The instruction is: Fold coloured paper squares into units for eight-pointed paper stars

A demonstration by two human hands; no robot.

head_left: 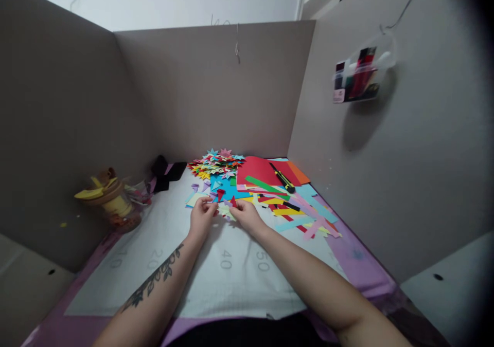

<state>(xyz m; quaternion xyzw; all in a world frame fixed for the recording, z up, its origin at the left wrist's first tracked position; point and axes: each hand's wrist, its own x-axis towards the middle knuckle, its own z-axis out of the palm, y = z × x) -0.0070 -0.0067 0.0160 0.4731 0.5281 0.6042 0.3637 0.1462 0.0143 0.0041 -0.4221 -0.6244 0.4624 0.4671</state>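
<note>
My right hand (pixel 247 217) is closed, thumb and fingertips pinched on a small red folded paper piece (pixel 233 201). My left hand (pixel 203 215) is closed too, its fingertips pinching a small folded paper piece whose shape is mostly hidden. Between the two hands show pale green and lilac paper bits (pixel 224 209); whether they are held or lie on the mat I cannot tell. Just beyond the fingers lie a red folded piece (pixel 220 195) and a light blue one (pixel 216 185) on a blue paper sheet (pixel 240 192).
A heap of paper stars (pixel 216 163) lies at the back. Right of it are red sheets (pixel 254 171), a black-and-yellow box cutter (pixel 283 178) and coloured paper strips (pixel 297 213). Left stands a pot (pixel 116 203); a clear container (pixel 360 77) hangs on the right wall.
</note>
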